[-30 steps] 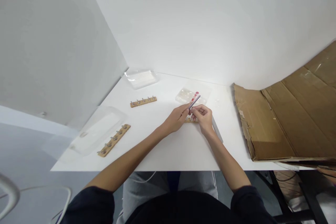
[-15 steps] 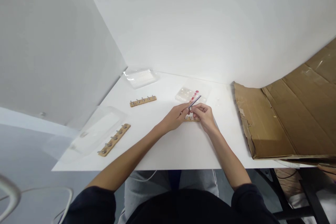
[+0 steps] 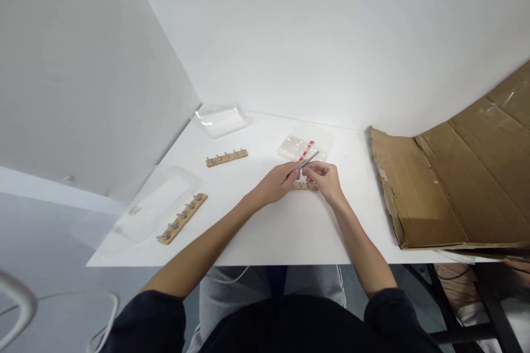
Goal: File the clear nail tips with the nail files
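My left hand (image 3: 281,181) is closed round a slim, dark metallic rod (image 3: 309,159) that slants up and to the right. Close beside it, my right hand (image 3: 325,179) has its fingers pinched near the rod's lower part; whatever they grip is too small to make out. Under both hands lies a wooden strip with metal hooks (image 3: 304,186), partly covered by the fingers. Just beyond the hands sits a clear plastic packet (image 3: 292,147) with a red strip (image 3: 307,150) on it.
Two similar wooden hook strips lie leftward, one farther back (image 3: 227,158) and one near the left edge (image 3: 182,219). Clear plastic packaging (image 3: 223,122) rests at the back left, with another clear plastic piece (image 3: 159,204) at left. Folded cardboard (image 3: 430,193) covers the table's right side.
My right hand has shifted very slightly, uncovering a little more of the strip beneath. The left hand keeps its hold on the rod. The whole view has moved slightly.
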Available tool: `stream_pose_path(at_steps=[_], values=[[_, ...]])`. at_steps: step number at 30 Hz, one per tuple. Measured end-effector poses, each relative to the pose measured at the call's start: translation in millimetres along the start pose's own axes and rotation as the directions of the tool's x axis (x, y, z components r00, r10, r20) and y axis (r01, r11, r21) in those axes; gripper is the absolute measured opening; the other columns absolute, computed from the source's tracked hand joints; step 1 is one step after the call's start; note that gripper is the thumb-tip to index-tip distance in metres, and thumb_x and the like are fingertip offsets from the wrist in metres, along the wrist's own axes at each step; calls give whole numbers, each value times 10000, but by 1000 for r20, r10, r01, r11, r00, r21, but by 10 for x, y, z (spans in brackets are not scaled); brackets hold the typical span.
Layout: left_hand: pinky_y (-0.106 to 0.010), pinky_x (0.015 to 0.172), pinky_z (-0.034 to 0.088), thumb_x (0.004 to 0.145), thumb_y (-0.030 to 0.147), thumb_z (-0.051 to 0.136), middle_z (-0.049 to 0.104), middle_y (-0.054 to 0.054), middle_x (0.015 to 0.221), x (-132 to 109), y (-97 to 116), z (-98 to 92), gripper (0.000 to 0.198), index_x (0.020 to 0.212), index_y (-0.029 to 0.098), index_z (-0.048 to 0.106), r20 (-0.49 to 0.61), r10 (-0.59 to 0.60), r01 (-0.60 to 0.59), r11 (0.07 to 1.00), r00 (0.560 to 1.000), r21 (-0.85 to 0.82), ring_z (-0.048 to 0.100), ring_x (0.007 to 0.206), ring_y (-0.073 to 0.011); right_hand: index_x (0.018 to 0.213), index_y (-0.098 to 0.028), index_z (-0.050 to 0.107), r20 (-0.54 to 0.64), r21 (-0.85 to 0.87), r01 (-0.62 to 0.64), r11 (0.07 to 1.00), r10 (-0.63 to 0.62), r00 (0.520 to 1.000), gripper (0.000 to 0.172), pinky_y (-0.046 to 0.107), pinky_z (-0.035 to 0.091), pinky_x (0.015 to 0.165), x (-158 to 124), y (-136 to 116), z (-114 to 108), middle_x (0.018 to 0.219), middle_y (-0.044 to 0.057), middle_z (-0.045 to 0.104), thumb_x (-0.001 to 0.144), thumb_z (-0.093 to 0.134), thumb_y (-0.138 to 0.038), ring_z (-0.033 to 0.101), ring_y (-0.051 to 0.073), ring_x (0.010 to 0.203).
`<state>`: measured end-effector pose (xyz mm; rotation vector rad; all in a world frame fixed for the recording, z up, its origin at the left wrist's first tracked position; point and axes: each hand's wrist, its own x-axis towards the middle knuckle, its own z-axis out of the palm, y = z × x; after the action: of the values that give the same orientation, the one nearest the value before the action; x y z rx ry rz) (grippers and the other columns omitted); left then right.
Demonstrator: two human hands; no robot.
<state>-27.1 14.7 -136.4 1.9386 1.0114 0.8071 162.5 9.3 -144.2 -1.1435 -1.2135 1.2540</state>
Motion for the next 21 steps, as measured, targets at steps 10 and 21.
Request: stream_pose_path(at_steps=[10, 21], values=[[-368, 901, 484, 1072, 358, 352, 672, -92, 1028, 1, -99, 139, 533, 1523, 196, 585, -107, 61, -57, 998, 992, 36, 602, 919, -245, 812, -210, 745, -112, 61, 67, 996, -60, 992, 289, 280, 536, 543, -70, 47, 158, 679, 16, 724, 790, 820, -488, 607, 146, 578], [-289, 597, 420, 1087, 542, 390, 561, 5, 676, -27, 14, 207, 546, 1280, 155, 722, -135, -53, 14, 962, 989, -271, 466, 553, -146, 906, -217, 712, -319, 10, 203, 979, -190, 929, 294, 295, 543, 574, -102, 76, 188, 768, 18, 720, 878, 773, -503, 604, 140, 590]])
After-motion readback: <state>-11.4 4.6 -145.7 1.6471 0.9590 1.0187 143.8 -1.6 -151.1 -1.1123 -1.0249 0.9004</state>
